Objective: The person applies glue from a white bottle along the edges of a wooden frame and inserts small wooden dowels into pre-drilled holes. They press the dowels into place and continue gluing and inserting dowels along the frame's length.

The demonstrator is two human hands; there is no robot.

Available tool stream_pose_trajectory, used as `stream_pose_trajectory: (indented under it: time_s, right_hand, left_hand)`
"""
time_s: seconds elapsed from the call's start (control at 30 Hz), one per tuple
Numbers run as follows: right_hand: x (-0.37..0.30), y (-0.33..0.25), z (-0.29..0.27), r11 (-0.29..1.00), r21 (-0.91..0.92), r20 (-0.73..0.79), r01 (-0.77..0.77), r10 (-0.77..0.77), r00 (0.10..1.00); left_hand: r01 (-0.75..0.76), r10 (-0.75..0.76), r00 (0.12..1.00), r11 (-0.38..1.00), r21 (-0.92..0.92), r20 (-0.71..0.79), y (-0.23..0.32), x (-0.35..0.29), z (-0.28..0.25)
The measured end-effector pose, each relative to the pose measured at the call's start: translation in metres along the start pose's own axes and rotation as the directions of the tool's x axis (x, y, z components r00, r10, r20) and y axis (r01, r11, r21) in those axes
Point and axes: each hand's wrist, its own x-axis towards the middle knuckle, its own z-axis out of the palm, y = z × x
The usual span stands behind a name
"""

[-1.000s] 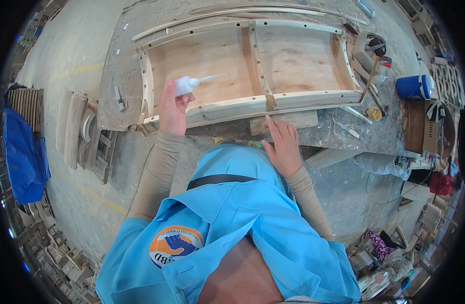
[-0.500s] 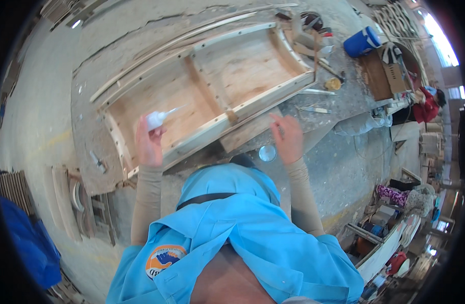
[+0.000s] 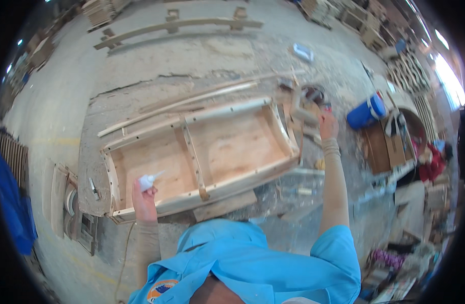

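Note:
My left hand [image 3: 144, 203] is closed around a small white squeeze bottle [image 3: 147, 181] with a thin, clear nozzle pointing up and to the right. It hovers over the near left corner of a shallow wooden frame [image 3: 192, 152] with curved ends, a cross divider and dark holes along its rails. My right hand [image 3: 329, 126] is stretched out beyond the frame's right end, at a cluster of tools and wood pieces [image 3: 306, 112]. A small red item [image 3: 327, 108] shows at its fingertips. The fingers are blurred, and I cannot tell whether they grip it.
Long wooden strips [image 3: 192, 105] lie behind the frame. A blue drum-shaped cooler [image 3: 366, 111] and a cardboard box [image 3: 382, 147] stand at the right. On the left of the worktop is a small metal tool [image 3: 94, 188]. A long curved wooden piece [image 3: 182, 26] stands farther back.
My right hand has moved from near my body out to the tools at the far right. My left hand still holds the bottle over the frame. The view has tilted up, showing more floor behind.

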Motion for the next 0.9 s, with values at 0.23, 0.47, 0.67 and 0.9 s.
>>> stream_pose_trajectory:
  time_s: [0.23,0.47,0.67,0.9]
  right_hand:
    - [0.08,0.009,0.071,0.935,-0.314,0.407,0.162,-0.022,0.913]
    - [0.096,0.018,0.092,0.964,-0.222,0.573,0.146,0.008,0.82]
    - [0.09,0.018,0.099,0.983,-0.176,0.522,0.06,0.042,0.852]
    - [0.095,0.019,0.109,0.988,-0.134,0.541,0.076,0.009,0.841]
  left_hand:
    - [-0.147,0.164,0.951,0.986,0.081,-0.262,0.006,-0.05,0.008]
    - [-0.173,0.205,0.918,0.977,0.123,-0.34,-0.002,-0.073,0.014]
    - [-0.183,0.221,0.93,0.971,0.154,-0.293,0.003,-0.077,0.033]
    - [-0.218,0.251,0.902,0.967,0.131,-0.351,0.003,-0.097,0.026]
